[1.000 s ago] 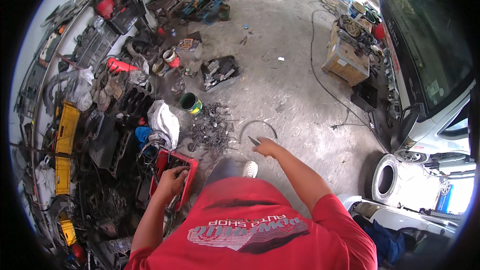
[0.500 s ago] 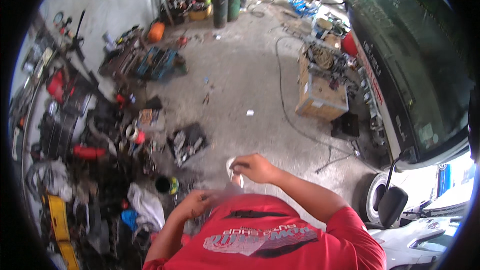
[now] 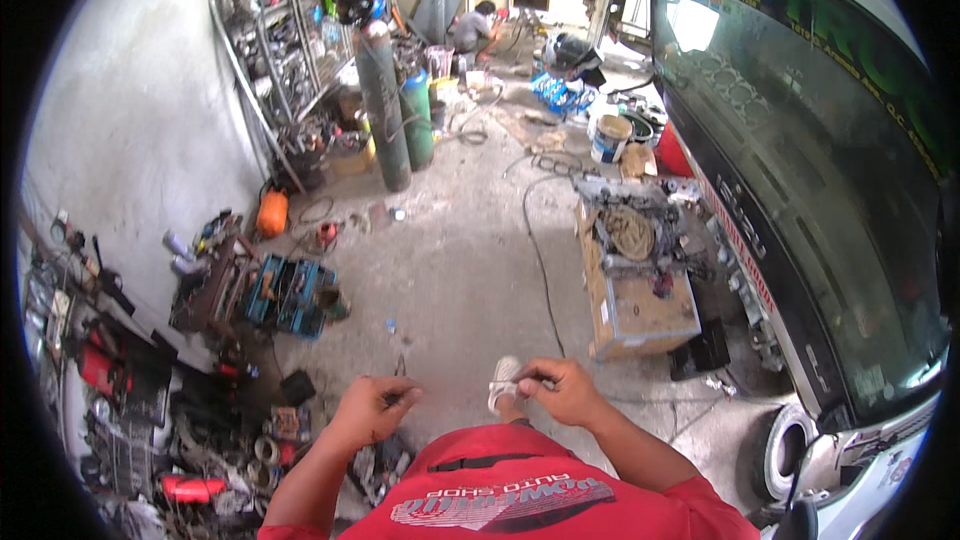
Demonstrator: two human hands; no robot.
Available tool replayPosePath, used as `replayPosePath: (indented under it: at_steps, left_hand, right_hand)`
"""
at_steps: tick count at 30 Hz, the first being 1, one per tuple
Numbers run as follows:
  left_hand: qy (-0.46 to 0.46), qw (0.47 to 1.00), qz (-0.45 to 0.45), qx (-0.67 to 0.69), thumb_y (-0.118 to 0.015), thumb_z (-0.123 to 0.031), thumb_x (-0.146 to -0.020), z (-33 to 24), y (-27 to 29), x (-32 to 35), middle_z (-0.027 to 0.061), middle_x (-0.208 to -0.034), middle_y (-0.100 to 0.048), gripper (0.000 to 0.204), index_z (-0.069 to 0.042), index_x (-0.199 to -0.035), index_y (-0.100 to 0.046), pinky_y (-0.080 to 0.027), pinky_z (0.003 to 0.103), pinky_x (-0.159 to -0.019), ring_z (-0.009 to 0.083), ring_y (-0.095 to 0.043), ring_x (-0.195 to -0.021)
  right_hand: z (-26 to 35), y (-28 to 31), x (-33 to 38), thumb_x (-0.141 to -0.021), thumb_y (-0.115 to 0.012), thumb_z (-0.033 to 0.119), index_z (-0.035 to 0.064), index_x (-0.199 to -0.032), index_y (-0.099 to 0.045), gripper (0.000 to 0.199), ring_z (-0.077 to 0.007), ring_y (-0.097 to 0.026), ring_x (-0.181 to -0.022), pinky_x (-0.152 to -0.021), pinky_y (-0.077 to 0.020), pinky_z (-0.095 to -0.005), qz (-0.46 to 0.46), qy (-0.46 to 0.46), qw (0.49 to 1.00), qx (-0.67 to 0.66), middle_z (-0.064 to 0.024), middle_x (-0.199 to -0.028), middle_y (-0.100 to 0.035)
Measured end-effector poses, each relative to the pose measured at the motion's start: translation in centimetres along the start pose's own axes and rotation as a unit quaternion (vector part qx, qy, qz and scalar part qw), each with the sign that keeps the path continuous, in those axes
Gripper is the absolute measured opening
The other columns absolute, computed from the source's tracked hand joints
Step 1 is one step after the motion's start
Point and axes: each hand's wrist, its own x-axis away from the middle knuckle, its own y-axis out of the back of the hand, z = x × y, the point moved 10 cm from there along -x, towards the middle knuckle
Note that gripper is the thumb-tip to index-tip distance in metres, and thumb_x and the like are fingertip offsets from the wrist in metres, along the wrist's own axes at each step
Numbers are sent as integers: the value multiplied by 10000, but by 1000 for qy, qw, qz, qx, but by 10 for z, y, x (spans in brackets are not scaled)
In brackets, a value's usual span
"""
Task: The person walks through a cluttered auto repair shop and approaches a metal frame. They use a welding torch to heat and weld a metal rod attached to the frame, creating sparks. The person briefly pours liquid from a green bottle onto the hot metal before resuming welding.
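In front of my red shirt [image 3: 500, 480], both hands are raised a short way apart. My left hand [image 3: 372, 408] has its fingers curled in against the thumb; what they hold, if anything, I cannot make out. The thumb and fingertips of my right hand [image 3: 562, 392] are pinched together. A thin dark line sticks out from this pinch toward the left, too fine to name. The space between the hands is smeared. Below the right fingertips a white shoe [image 3: 503, 377] on my foot shows on the concrete floor [image 3: 440, 280].
Ahead stand a dark gas cylinder [image 3: 382, 110] and a green one [image 3: 416, 125]. A blue toolbox [image 3: 290, 295] lies left, above piled parts. A wooden crate [image 3: 645, 315], a cable [image 3: 540, 260], a tire [image 3: 785, 450] and a large vehicle [image 3: 790, 140] are right. A person [image 3: 474, 30] crouches far off.
The view has tilted up, bringing in the shelves and the crouching person. My hands have come farther apart, the left one rising clear of the shirt. The shoe shows more fully.
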Motion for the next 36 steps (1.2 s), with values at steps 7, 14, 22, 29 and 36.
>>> replayPosePath:
  at_steps: [7,14,22,29,36]
  left_hand:
    - [58,997,-30,34,-733,-344,-950,35,47,-227,177,-886,-761,309,-65,-1073,-780,-564,358,-749,263,-756,-811]
    - [93,988,-81,90,-720,-219,-977,47,110,-417,151,-887,-770,225,-26,-1078,-775,-548,313,-769,120,-690,-821]
    - [39,983,-145,104,-688,-160,-982,69,233,-703,71,-920,-766,202,13,-1045,-771,-513,293,-834,115,-649,-864]
    - [-37,992,-52,105,-698,-182,-992,53,259,-984,58,-864,-742,224,23,-1066,-748,-508,282,-764,87,-606,-817]
    - [-92,987,11,133,-682,-219,-1002,34,262,-1221,80,-899,-744,230,-54,-1143,-759,-507,283,-785,84,-589,-825]
  right_hand:
    - [-8,87,-234,-948,-660,181,18,-1055,-692,198,-367,-699,-888,-806,-550,-443,9,113,975,194,-177,-925,-712]
    - [4,137,-465,-925,-718,295,63,-1240,-646,397,-370,-688,-974,-862,-549,-475,59,207,931,294,-163,-1041,-702]
    - [-96,204,-744,-930,-728,309,25,-1407,-513,596,-322,-701,-973,-886,-552,-438,80,72,986,130,-163,-1130,-708]
    - [52,321,-912,-912,-687,246,53,-1142,-667,301,-324,-689,-903,-834,-545,-441,-79,288,867,399,-110,-971,-693]
    - [-63,443,-1149,-925,-573,202,112,-1105,-698,237,-334,-704,-947,-807,-563,-472,85,121,853,500,-113,-977,-717]
